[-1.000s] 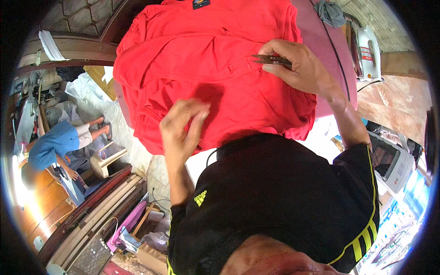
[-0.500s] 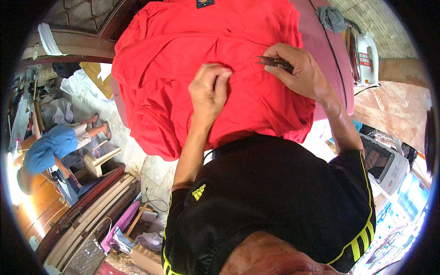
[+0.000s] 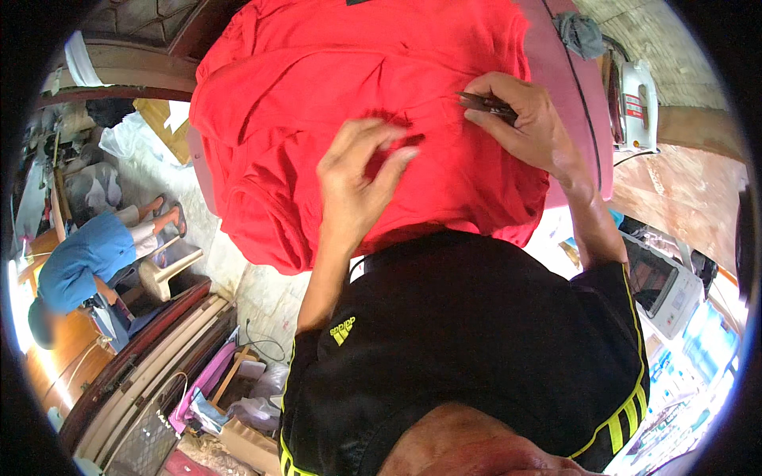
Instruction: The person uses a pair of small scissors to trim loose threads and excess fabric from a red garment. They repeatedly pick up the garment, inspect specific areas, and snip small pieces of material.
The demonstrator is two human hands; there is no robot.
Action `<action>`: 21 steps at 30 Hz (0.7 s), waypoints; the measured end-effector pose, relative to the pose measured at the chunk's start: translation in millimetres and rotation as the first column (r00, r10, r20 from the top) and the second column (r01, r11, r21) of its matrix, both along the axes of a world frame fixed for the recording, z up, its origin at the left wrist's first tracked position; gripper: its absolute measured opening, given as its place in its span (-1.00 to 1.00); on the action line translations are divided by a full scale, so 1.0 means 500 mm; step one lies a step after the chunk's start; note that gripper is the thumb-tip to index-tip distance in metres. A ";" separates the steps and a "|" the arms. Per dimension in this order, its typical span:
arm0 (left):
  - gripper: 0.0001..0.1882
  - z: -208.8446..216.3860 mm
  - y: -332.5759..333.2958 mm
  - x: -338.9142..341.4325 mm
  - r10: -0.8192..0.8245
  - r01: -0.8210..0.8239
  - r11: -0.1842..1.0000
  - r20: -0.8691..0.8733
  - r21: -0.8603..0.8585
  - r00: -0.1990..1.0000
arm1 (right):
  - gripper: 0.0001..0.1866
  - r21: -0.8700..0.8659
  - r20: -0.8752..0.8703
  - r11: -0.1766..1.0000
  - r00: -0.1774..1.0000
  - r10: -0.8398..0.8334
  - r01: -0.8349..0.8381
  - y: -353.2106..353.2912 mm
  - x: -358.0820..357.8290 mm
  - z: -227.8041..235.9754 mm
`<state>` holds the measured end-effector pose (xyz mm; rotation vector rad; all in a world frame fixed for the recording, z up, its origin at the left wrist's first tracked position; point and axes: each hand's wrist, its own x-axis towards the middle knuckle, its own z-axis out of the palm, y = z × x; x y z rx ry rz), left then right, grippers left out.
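While the right hand (image 3: 520,123) grips a pair of dark snips (image 3: 494,106) between thumb and fingers, the left hand (image 3: 353,170) hangs over the middle of the red cloth (image 3: 278,103), empty, its thumb and fingers spread apart. The left fingertips are blurred, and I cannot tell whether they touch the fabric. The snips lie over the right part of the cloth, their points turned toward the left; whether their blades meet is too small to tell.

The cloth is spread in loose folds on a pink table (image 3: 597,159), right in front of the person's black shirt (image 3: 476,333). A black cord (image 3: 585,99) runs along the table's right side, and a grey rag (image 3: 579,36) lies near its far right corner. Just beyond the table's right edge stands a white iron (image 3: 635,127).

Well apart on the left, a co-worker in a blue top (image 3: 91,258) bends forward beside a pale stool (image 3: 167,274). Nearer the person, long boards (image 3: 151,365) lie side by side.
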<state>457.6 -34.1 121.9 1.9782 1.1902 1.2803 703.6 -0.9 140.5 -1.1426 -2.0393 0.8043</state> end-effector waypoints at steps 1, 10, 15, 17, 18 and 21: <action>-0.84 -0.021 0.018 0.021 -0.013 0.015 0.998 -0.041 0.062 0.999 | -0.80 0.005 0.007 1.000 1.000 -0.005 0.005 -0.001 -0.001 0.002; -0.88 -0.017 -0.002 -0.076 -0.601 0.499 0.733 -0.096 -0.462 0.794 | -0.79 -0.069 -0.023 0.997 1.000 0.018 -0.020 0.003 0.014 -0.009; -0.83 -0.009 0.013 -0.013 -0.299 0.314 0.949 -0.236 0.027 0.925 | -0.75 -0.072 -0.045 0.996 0.998 0.052 -0.055 0.001 0.013 -0.011; -0.84 -0.039 -0.026 -0.006 -0.506 0.475 0.855 -0.132 -0.210 0.853 | -0.74 -0.076 -0.059 0.995 0.997 0.055 -0.059 0.000 0.017 -0.012; -0.84 -0.046 -0.045 -0.003 -0.598 0.554 0.770 -0.054 -0.316 0.800 | -0.74 -0.083 -0.067 0.995 0.996 0.053 -0.059 -0.003 0.019 -0.012; -0.90 -0.042 -0.054 -0.023 -0.432 0.400 0.880 -0.080 -0.255 0.898 | -0.75 -0.125 -0.065 0.991 0.997 0.034 -0.042 0.002 0.016 -0.013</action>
